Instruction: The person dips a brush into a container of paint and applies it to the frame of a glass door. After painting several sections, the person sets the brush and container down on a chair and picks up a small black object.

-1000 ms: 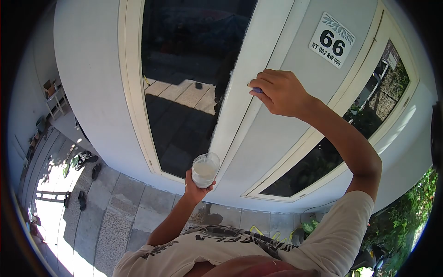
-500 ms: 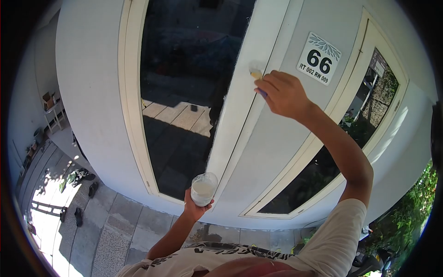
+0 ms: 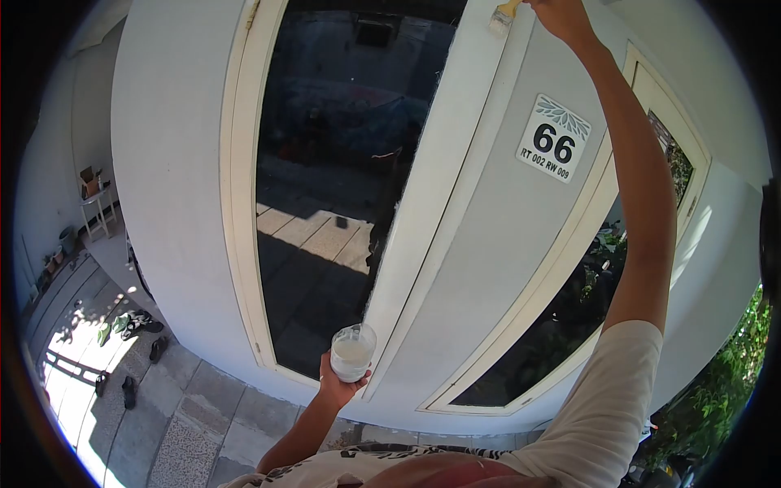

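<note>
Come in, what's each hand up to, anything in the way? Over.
Left hand gripping clear cup, whitish liquid inside. Right hand raised, holding paintbrush at white frame. House-number sign off to one side, not blocking.

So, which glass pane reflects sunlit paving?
The left pane, with the held container near its bottom corner; the right pane, past the number plate, shows greenery.
</note>
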Available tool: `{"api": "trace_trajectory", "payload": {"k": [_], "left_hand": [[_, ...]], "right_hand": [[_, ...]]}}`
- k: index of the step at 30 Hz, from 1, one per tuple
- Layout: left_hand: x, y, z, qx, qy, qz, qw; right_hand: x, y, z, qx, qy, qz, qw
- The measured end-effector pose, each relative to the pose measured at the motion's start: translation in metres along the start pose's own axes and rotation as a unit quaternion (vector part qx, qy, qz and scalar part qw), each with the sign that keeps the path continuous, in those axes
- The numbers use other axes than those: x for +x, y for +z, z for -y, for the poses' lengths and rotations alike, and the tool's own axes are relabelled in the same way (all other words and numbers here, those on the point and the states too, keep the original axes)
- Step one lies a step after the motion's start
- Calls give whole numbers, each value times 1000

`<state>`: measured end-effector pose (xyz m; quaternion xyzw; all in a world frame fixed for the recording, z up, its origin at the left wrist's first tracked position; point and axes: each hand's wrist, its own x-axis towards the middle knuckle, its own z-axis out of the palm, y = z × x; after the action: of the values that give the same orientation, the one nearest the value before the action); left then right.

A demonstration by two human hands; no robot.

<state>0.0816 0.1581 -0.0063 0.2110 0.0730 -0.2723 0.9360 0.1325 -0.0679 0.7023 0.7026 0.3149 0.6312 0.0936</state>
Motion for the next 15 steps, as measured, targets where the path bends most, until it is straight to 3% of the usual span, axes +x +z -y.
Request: {"api": "trace_trajectory", "payload": {"k": [5,7,11,15], "left_hand": [[-1,2,-3,4,6,-10,1000],[0,2,-5,9,6,-10,1000],[1,1,-7,7,6,1,1000],[1,0,-8,-14,-4,7,1000]], "right_hand": [[25,-11,-7,-99,-87,-162,978],[10,-4,-3,-91,-86,-124,984],[-45,18,4,-71,-242,-57,966],[-64,0,29,-27,-162,55,985]]}}
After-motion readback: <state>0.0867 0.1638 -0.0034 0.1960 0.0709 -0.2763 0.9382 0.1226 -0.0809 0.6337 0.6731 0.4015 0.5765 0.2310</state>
